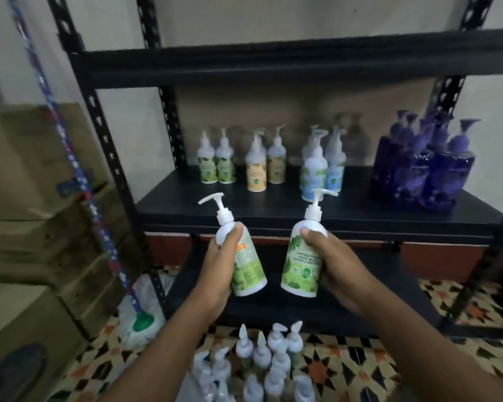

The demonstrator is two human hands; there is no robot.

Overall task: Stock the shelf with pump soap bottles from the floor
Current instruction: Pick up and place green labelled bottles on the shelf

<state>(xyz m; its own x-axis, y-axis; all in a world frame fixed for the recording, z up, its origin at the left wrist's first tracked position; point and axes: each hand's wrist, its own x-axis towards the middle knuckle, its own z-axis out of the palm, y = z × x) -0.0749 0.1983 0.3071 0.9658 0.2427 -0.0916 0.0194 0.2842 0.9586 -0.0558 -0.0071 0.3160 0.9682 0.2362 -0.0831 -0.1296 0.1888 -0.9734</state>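
Left hand [215,272]: centre of the frame, fingers wrapped round a white pump bottle with a green label [249,269], thumb pressed on its shoulder. The bottle leans, nozzle tipped to the upper left.
Right hand [341,266]: just right of centre, fingers closed round a second green-label bottle [299,269], thumb on its shoulder. This one stands nearly upright, with its printed front facing the viewer.
Where the two bottles are: in the air in front of the black middle shelf [267,207], near each other but not touching, bases below the shelf's front edge.
Already on the shelf: a pair of green-label bottles [215,165] at the back left, then yellow-label bottles [266,168], blue-label bottles [323,169] and a cluster of purple bottles [427,166] at the far right.
On the floor: a huddle of white pump bottles [262,364] at the bottom centre, standing on patterned tiles [360,364].
Surroundings: stacked cardboard boxes [32,169] at the left and a mop head [141,323] beside the rack's leg.
Step in hand: it looks like the carry, both bottles lifted and not yet set down.
Next move: probably raise both above the front edge, reach toward the matching green pair at the left and stand them upright on bare shelf. The leaning left bottle would need straightening first.
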